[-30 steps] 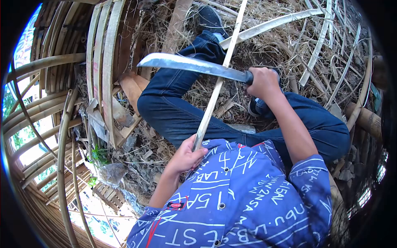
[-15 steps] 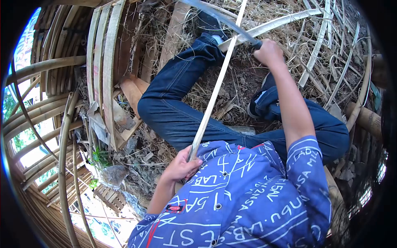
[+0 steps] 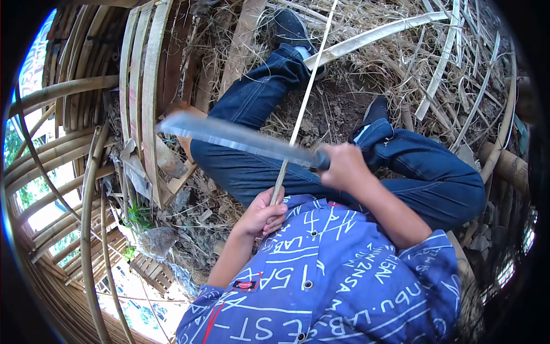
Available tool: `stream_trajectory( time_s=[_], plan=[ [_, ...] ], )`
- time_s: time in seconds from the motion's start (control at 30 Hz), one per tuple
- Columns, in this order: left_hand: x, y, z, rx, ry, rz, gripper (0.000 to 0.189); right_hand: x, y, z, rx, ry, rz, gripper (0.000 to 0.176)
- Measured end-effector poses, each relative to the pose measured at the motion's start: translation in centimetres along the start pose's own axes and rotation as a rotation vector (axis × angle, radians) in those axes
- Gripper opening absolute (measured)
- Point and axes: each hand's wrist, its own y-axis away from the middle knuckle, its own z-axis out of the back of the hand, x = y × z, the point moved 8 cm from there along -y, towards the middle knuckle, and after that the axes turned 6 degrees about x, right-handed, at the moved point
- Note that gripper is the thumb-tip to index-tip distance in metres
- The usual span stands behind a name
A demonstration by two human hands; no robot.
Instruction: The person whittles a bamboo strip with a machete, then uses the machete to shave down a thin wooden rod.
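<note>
My left hand (image 3: 264, 215) is closed round the near end of a long, thin bamboo strip (image 3: 305, 97), close to my shirt front. From there the strip runs up and away between my legs, past the top edge of view. My right hand (image 3: 345, 166) grips the dark handle of a machete (image 3: 240, 139). Its broad blade, smeared by motion, points left and crosses over the strip a little above my left hand. A wider split bamboo slat (image 3: 375, 39) lies beyond my shoe, its near end behind the strip.
Pale slats (image 3: 150, 74) stand at the left beside a bamboo-pole frame (image 3: 63, 92). Shavings and loose strips (image 3: 441, 63) litter the ground at upper right. My bent legs (image 3: 246, 166) lie either side of bare soil. A thick bamboo pole (image 3: 507, 166) juts in at right.
My right hand has come down and toward me, swinging the machete blade from the top of view to pointing left across the strip. My left hand has shifted slightly up, still holding the strip.
</note>
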Motion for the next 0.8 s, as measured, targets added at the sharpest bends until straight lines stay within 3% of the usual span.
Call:
stream_trajectory(
  time_s=[0.23,0.3,0.43,0.53,0.8],
  plan=[
    [0.5,0.0,-0.5,0.030,0.102,-0.002,0.025,0.9,-0.6,0.7,0.007,0.124,0.033,0.026],
    [0.3,0.4,-0.3,0.086,0.105,-0.032,0.025,0.5,-1.9,2.6,-0.005,0.182,-0.046,0.025],
    [1.2,1.4,-0.8,0.019,0.019,-0.006,0.025,-6.3,-6.1,7.3,-0.179,0.198,-0.267,0.026],
    [0.8,1.1,-1.5,0.076,0.220,-0.007,0.025,-4.6,-7.6,9.4,-0.184,0.292,-0.169,0.026],
    [0.3,1.6,-0.2,0.119,0.372,-0.026,0.025,-4.8,-11.3,8.5,-0.181,0.269,-0.191,0.027]
  ],
)
